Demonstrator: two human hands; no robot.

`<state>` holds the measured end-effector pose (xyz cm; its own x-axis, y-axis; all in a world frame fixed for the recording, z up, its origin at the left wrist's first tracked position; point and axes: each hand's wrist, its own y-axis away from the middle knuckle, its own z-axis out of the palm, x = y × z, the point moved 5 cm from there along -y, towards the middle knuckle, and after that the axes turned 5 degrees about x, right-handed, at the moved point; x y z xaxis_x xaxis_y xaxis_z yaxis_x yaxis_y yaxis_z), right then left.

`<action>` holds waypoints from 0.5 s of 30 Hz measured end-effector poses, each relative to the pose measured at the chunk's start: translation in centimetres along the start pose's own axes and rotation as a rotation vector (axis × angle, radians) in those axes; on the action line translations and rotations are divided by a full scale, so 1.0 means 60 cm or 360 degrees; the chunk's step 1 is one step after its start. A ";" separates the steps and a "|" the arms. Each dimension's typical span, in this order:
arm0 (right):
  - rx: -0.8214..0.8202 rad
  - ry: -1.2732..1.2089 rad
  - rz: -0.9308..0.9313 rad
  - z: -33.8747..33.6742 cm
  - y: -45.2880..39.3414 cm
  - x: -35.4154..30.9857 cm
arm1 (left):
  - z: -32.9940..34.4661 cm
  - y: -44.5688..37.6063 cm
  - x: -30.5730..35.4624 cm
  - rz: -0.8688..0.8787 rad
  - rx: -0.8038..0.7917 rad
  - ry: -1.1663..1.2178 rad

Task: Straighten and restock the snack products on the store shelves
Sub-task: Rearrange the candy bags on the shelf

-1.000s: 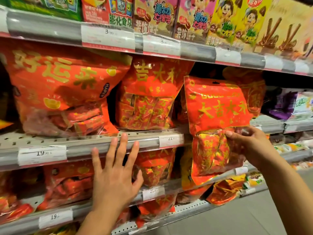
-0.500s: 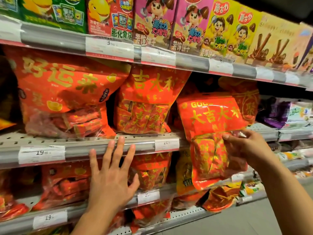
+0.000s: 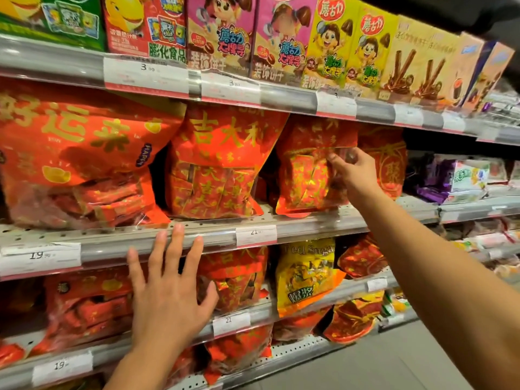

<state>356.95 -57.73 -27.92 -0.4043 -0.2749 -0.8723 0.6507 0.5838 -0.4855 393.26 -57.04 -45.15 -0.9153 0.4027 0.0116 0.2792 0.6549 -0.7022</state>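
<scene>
Red everywhere on the middle shelf: a big red bag [image 3: 84, 153] with gold lettering and yellow fruit shapes, and beside it a red bag [image 3: 216, 164] with gold characters. The bag at the right hand [image 3: 306, 170] is red with gold print too. Up top, a green box [image 3: 53, 18], pink boxes [image 3: 247, 35], yellow boxes [image 3: 349, 43] and tan boxes with brown sticks [image 3: 416, 63]. Lower down, a yellow bag [image 3: 304, 274] trimmed in orange. White price tags [image 3: 146, 74] with red bottom edges

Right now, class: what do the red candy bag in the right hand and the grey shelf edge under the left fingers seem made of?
Red candy bag: probably glossy plastic film; it crinkles and glints. Grey shelf edge: apparently painted metal, perforated, behind a clear plastic price strip.
</scene>
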 end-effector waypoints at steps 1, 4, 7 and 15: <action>0.0005 -0.0019 0.0021 0.004 0.001 0.009 | -0.001 0.000 0.001 0.0003 0.0021 0.0018; 0.0003 -0.0073 0.0089 0.009 -0.005 0.028 | -0.002 0.001 -0.002 0.0024 0.0044 0.0042; -0.0065 0.0077 0.0070 0.004 -0.013 0.036 | -0.001 0.003 -0.007 0.0051 0.0030 0.0021; 0.0027 0.0645 -0.0238 0.037 0.061 0.030 | -0.005 0.003 -0.008 0.0043 0.0065 0.0048</action>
<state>359.98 -57.78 -31.40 -0.7123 -0.0310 -0.7012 0.5752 0.5466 -0.6086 393.85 -56.94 -45.06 -0.8981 0.4395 0.0132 0.2913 0.6172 -0.7309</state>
